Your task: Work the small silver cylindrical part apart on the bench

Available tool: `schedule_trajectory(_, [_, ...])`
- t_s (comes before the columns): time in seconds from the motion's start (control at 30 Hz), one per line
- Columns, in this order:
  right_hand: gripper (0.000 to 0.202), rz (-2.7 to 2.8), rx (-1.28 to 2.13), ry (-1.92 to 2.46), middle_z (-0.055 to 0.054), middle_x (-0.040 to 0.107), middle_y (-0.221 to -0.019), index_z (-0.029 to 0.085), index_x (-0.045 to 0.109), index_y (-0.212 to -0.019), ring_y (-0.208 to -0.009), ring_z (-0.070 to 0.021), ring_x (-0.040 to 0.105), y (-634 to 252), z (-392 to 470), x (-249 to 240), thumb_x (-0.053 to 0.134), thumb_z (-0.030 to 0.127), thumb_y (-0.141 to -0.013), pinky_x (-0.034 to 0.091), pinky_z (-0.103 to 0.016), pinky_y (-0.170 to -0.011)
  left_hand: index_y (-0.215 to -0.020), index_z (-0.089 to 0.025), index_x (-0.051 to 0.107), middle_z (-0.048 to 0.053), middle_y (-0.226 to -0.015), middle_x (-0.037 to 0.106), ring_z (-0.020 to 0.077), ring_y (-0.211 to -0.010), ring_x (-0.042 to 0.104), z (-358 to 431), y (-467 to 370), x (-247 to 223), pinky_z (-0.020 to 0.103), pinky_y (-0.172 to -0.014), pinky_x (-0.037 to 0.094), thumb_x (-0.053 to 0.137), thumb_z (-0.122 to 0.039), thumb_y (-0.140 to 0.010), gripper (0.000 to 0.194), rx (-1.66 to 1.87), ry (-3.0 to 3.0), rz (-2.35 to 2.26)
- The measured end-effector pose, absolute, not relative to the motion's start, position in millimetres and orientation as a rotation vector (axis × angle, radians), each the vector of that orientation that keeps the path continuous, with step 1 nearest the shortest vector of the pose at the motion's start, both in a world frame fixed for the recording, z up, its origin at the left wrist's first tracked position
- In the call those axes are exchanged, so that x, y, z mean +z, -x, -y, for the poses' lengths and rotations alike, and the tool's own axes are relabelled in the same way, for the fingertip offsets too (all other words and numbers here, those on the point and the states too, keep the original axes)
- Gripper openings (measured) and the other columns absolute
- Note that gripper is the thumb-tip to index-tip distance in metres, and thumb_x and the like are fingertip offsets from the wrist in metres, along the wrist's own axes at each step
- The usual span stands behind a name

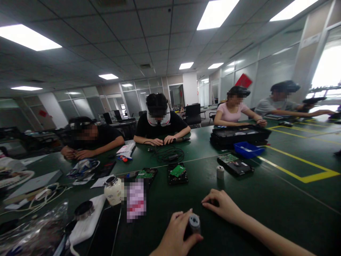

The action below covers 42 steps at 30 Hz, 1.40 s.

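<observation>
Evidently small grey ridged cylinder (194, 223).

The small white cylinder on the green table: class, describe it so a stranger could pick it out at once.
Start at the green table and find the blue tray. Left of it lies an open hard drive; the small white cylinder stands upright beside that. It alone there is white, round and upright.

left hand (177, 233): at 6 o'clock, fingers wrapped round a small grey metal cylinder (194, 224)
right hand (223, 205): fingertips pressed on the dark green table (266, 192), just beside the left
hard drive with green circuit board (177, 173): at 12 o'clock from hands
small white cylinder (220, 172): at 1 o'clock
</observation>
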State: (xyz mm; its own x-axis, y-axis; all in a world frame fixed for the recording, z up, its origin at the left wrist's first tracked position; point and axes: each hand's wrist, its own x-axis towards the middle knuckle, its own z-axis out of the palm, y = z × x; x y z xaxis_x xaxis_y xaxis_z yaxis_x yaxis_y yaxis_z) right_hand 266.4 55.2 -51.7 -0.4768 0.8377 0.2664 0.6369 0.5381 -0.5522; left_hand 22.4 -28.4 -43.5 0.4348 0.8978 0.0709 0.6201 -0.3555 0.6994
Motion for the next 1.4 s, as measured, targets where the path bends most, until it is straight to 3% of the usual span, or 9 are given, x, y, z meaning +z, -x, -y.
schedule_trajectory(0.27, [0.029, 2.034, 0.716, 1.068, -0.002, 0.059, -0.076, 0.021, 0.073, -0.098, -0.067, -0.0159, 0.054, -244.3, -31.8, -30.4, 0.057, 0.044, -0.091, 0.042, -0.028, -0.063, -0.138, -0.019, 0.047, 0.011, -0.136, 0.055, 0.0324, -0.128, 0.043, 27.1, -23.3, -45.7, 0.049, -0.109, 0.032, 0.07, -0.032, -0.082, 0.062, 0.591, -2.096, -1.279])
schedule_trajectory(0.53, [0.018, 2.151, 0.832, 0.936, -0.001, 0.059, -0.077, 0.025, 0.073, -0.097, -0.071, -0.0159, 0.054, -223.9, -3.1, -19.9, 0.059, 0.035, -0.091, 0.04, -0.027, -0.065, -0.137, -0.019, 0.048, 0.012, -0.137, 0.053, 0.0329, -0.126, 0.044, 27.8, -24.9, -48.1, 0.05, -0.108, 0.034, 0.071, -0.03, -0.082, 0.061, 0.606, -2.125, -1.301])
schedule_trajectory(1.03, [0.02, 2.144, 0.899, 0.896, -0.002, 0.06, -0.079, 0.023, 0.072, -0.095, -0.072, -0.0158, 0.054, -223.0, -1.8, -19.7, 0.058, 0.037, -0.091, 0.042, -0.027, -0.065, -0.131, -0.024, 0.053, 0.008, -0.132, 0.058, 0.0292, -0.122, 0.049, 32.2, -26.1, -40.6, 0.048, -0.107, 0.036, 0.071, -0.029, -0.083, 0.052, 0.689, -2.15, -1.26])
schedule_trajectory(1.23, [0.031, 2.259, 0.797, 0.883, -0.001, 0.062, -0.083, 0.028, 0.065, -0.118, -0.072, -0.0159, 0.055, -226.4, -0.5, -11.4, 0.06, 0.037, -0.09, 0.04, -0.03, -0.072, -0.125, -0.025, 0.056, 0.004, -0.126, 0.062, 0.0251, -0.118, 0.052, 33.0, -25.4, -41.1, 0.045, -0.107, 0.036, 0.07, -0.023, -0.085, 0.043, 0.751, -2.17, -1.193])
schedule_trajectory(1.4, [0.017, 2.259, 0.746, 0.94, -0.001, 0.063, -0.079, 0.028, 0.075, -0.096, -0.075, -0.0172, 0.056, -220.1, 3.2, -4.8, 0.062, 0.037, -0.089, 0.039, -0.031, -0.073, -0.129, -0.022, 0.054, 0.008, -0.132, 0.058, 0.0286, -0.122, 0.049, 32.0, -25.2, -44.0, 0.047, -0.107, 0.036, 0.071, -0.028, -0.083, 0.05, 0.709, -2.162, -1.261])
